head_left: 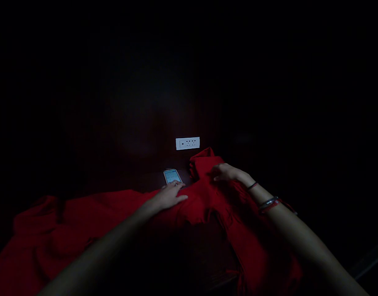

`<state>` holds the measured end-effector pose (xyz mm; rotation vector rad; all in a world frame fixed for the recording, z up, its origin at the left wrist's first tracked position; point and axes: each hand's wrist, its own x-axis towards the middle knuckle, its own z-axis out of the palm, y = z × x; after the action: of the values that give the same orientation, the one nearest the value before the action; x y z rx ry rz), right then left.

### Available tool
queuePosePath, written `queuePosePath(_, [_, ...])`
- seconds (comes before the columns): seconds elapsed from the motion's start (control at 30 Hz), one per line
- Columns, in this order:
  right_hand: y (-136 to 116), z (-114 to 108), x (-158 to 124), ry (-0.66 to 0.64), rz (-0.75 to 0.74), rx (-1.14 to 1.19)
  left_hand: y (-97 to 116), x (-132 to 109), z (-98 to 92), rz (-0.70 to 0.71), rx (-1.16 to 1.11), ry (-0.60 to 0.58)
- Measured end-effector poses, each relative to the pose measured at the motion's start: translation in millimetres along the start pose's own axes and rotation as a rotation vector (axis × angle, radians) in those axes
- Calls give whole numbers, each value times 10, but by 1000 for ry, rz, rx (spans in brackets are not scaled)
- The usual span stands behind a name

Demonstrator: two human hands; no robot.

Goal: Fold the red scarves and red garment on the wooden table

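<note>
A large red cloth [109,205] lies in loose folds across a dark surface, with one stretch running toward me on the right. My left hand [170,195] rests on its upper edge, fingers stretched out and thumb apart, just in front of a smartphone [173,176] with a lit screen. The fingers partly overlap the phone's lower end; I cannot tell whether they touch it. My right hand [227,172] is at the bunched far part of the cloth, its fingers reaching left and slightly bent, with nothing visibly held. Shadow hides some of its fingertips.
A white socket panel [187,143] is set in the dark wall behind the phone. The dark wooden surface [204,246] shows between the folds of cloth. Most of the surroundings are too dark to make out.
</note>
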<state>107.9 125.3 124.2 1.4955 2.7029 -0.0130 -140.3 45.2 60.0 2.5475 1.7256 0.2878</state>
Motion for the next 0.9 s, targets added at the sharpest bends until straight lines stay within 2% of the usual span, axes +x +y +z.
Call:
queuePosePath(0.07, [-49,173,-79,-58,-36,-16,209,12,312,63,22,13])
queuePosePath(0.1, [-63,243,-118,-47,-27,-37,288,25,438,82,23,21])
queuePosePath(0.17, [-63,350,-172,56,7,-66,395,64,621,77,7,38])
queuePosePath(0.23, [-14,401,-180,192,7,-43,438,112,710,60,-58,37])
queuePosePath(0.3, [83,389,-137,272,-30,53,418,165,711,37,-129,37])
queuePosePath(0.4, [261,283,-1,301,-30,360,271,260,590,-39,-226,83])
queuePosePath(0.5, [324,182,128,387,240,553,57,355,425,-191,-289,145])
queuePosePath(0.57, [246,175,142,516,338,483,-38,388,367,-290,-289,192])
queuePosePath(0.63, [93,236,85,571,179,339,-43,383,382,-340,-277,244])
queuePosePath(0.7, [-84,359,-9,457,-76,176,33,351,463,-296,-261,264])
queuePosePath(0.73, [-164,434,-52,370,-150,91,89,332,518,-250,-248,251])
queuePosePath(0.8, [-284,578,-104,264,-170,-73,195,308,628,-153,-203,189])
queuePosePath(0.9, [-330,675,-66,315,-108,-205,260,332,719,-115,-163,109])
